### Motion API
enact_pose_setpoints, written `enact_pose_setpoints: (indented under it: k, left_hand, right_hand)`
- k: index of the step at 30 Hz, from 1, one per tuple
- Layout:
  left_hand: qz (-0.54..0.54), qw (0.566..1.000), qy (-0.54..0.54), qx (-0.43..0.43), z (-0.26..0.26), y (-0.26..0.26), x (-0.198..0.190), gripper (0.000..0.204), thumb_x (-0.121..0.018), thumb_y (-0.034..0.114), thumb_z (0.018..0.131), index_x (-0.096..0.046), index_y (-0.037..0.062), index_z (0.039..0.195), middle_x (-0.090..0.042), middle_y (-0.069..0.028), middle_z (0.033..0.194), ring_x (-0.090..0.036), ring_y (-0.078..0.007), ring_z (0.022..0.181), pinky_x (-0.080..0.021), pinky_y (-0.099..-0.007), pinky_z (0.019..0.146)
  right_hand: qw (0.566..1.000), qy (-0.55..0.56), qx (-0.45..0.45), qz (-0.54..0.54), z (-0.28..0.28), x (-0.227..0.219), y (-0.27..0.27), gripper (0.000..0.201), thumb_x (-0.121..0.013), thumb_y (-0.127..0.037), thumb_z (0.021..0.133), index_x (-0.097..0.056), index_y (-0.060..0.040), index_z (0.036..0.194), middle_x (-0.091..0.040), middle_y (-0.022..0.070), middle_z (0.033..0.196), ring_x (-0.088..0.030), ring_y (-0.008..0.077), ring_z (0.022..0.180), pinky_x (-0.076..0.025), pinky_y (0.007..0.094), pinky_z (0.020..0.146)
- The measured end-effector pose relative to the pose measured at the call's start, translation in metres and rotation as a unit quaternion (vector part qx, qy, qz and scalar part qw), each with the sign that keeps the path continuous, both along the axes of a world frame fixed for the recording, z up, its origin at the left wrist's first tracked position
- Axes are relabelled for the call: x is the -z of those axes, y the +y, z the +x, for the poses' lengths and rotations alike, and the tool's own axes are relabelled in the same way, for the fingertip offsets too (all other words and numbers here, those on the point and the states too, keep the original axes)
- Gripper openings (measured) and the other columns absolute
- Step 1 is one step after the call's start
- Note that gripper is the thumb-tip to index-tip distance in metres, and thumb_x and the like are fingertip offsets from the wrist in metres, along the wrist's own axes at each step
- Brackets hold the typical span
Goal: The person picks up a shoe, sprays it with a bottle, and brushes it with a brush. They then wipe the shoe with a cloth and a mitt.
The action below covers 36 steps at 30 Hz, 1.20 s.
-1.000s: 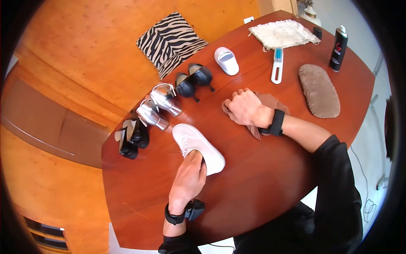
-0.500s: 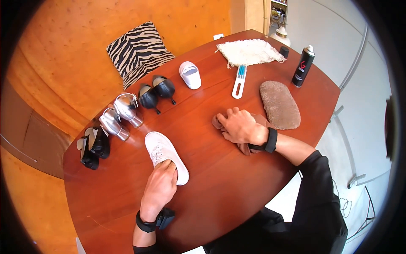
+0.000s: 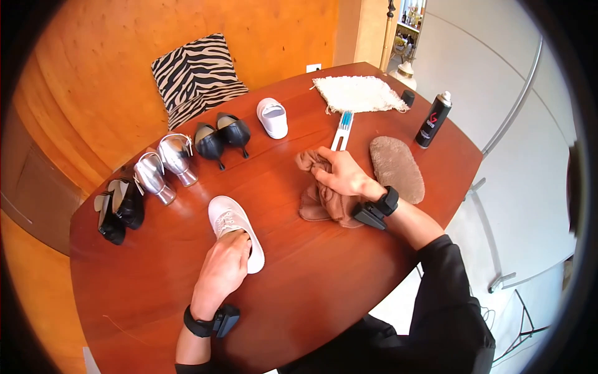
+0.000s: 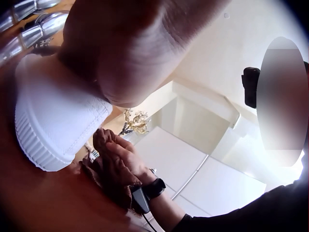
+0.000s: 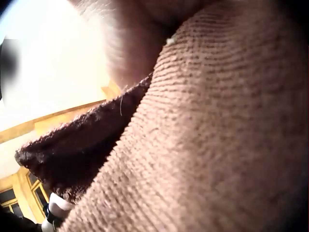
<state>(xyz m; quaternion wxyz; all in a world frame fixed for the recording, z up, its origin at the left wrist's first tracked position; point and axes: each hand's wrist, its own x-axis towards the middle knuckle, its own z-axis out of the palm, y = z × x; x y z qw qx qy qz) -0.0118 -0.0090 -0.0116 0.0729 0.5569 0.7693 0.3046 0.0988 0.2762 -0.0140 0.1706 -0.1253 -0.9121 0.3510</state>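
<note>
A white lace-up sneaker (image 3: 238,224) lies on the table with its toe pointing away from me. My left hand (image 3: 219,268) grips it at the ankle opening, with the fingertips hidden inside. In the left wrist view the sneaker's ribbed sole (image 4: 36,147) faces the camera. My right hand (image 3: 342,173) holds a bunched brown cloth (image 3: 324,202), part of which hangs below the fingers. That cloth (image 5: 207,130) fills most of the right wrist view, close to the lens. Beyond the right hand is a white brush (image 3: 342,131) with blue bristles.
Along the far left edge stand black shoes (image 3: 128,206), silver heels (image 3: 176,159), black heels (image 3: 233,132) and another white shoe (image 3: 273,121). At the back right are a cream cloth (image 3: 358,93), a black spray can (image 3: 434,121) and a brown fluffy pad (image 3: 397,168).
My right hand has drawn the brown cloth up into a bunch, where before it pressed lower over it. The left hand keeps its hold on the sneaker. The head view has shifted.
</note>
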Motion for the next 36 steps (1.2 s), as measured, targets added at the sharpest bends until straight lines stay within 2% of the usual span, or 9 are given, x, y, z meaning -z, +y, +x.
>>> enact_pose_setpoints:
  k: [2,3,10,16,22,26,27,30,36]
  left_hand:
    - [-0.017,1.000,-0.008,-0.005,0.000,0.000,-0.001,0.018,-0.045,0.012,0.091,-0.053,-0.0039,0.088,-0.053,-0.0233,0.086,-0.052,-0.0428,0.082,-0.042,-0.0474,0.071]
    - [-0.014,1.000,-0.007,-0.004,-0.001,0.000,0.000,0.019,-0.044,0.013,0.092,-0.053,-0.0035,0.088,-0.053,-0.0230,0.085,-0.052,-0.0426,0.082,-0.043,-0.0476,0.071]
    - [0.002,1.000,-0.001,-0.016,-0.001,0.001,0.003,0.021,-0.044,0.015,0.092,-0.052,-0.0027,0.083,-0.053,-0.0222,0.082,-0.052,-0.0420,0.080,-0.043,-0.0481,0.071]
    - [-0.007,1.000,0.006,-0.023,-0.001,0.002,0.003,0.020,-0.043,0.013,0.091,-0.052,-0.0020,0.081,-0.053,-0.0212,0.078,-0.052,-0.0411,0.076,-0.043,-0.0485,0.068]
    - [0.002,0.999,0.037,-0.036,0.001,0.004,0.002,0.016,-0.048,0.009,0.086,-0.052,-0.0018,0.075,-0.056,-0.0186,0.073,-0.056,-0.0369,0.072,-0.045,-0.0454,0.066]
    - [0.005,0.999,0.036,-0.032,0.001,0.004,0.003,0.016,-0.047,0.010,0.088,-0.052,-0.0013,0.077,-0.055,-0.0192,0.074,-0.054,-0.0385,0.073,-0.043,-0.0464,0.065]
    - [-0.004,0.999,0.024,-0.029,0.001,0.003,0.002,0.017,-0.045,0.011,0.090,-0.052,-0.0011,0.080,-0.054,-0.0202,0.076,-0.053,-0.0404,0.074,-0.042,-0.0476,0.066]
    - [-0.005,0.999,0.021,-0.031,0.002,0.003,0.000,0.017,-0.046,0.011,0.089,-0.052,-0.0011,0.079,-0.054,-0.0202,0.075,-0.053,-0.0404,0.073,-0.042,-0.0476,0.065]
    - [-0.013,0.999,0.017,-0.026,0.000,0.003,-0.001,0.016,-0.047,0.010,0.088,-0.051,-0.0017,0.079,-0.054,-0.0208,0.076,-0.053,-0.0412,0.073,-0.042,-0.0479,0.064]
  right_hand:
    - [0.998,0.027,0.042,-0.030,0.000,-0.007,0.006,0.023,-0.057,-0.011,0.082,-0.053,0.0036,0.099,-0.059,0.0165,0.075,-0.057,0.0170,0.072,-0.048,0.0335,0.068]
    - [0.994,0.089,0.048,-0.043,0.002,-0.014,0.008,0.027,-0.058,-0.015,0.079,-0.054,0.0015,0.100,-0.061,0.0189,0.079,-0.061,0.0236,0.075,-0.049,0.0343,0.070]
    - [0.915,0.311,0.197,0.165,-0.003,-0.082,0.106,0.039,-0.057,-0.024,0.083,-0.056,0.0008,0.113,-0.065,0.0194,0.101,-0.064,0.0283,0.096,-0.049,0.0348,0.085]
    - [0.820,0.312,0.383,0.290,-0.003,-0.127,0.178,0.039,-0.057,-0.031,0.081,-0.056,0.0006,0.103,-0.062,0.0268,0.092,-0.060,0.0410,0.090,-0.047,0.0446,0.079]
    - [0.826,0.282,0.410,0.265,-0.007,-0.086,0.223,0.040,-0.055,-0.030,0.083,-0.054,0.0003,0.109,-0.062,0.0264,0.098,-0.059,0.0424,0.094,-0.046,0.0449,0.084]
    - [0.834,0.258,0.440,0.209,-0.006,-0.025,0.247,0.044,-0.055,-0.032,0.085,-0.052,0.0039,0.110,-0.060,0.0290,0.100,-0.057,0.0435,0.096,-0.045,0.0457,0.084]
    - [0.835,0.152,0.493,0.193,-0.004,-0.014,0.247,0.046,-0.054,-0.035,0.086,-0.052,0.0043,0.109,-0.060,0.0294,0.100,-0.057,0.0436,0.096,-0.045,0.0463,0.085]
    - [0.875,-0.084,0.447,0.166,0.012,0.013,0.256,0.044,-0.054,-0.035,0.083,-0.058,0.0041,0.104,-0.060,0.0282,0.103,-0.057,0.0422,0.100,-0.046,0.0444,0.087]
    - [0.858,-0.186,0.417,0.236,0.026,-0.023,0.215,0.044,-0.053,-0.034,0.081,-0.060,0.0017,0.104,-0.059,0.0249,0.110,-0.058,0.0380,0.103,-0.046,0.0435,0.088]
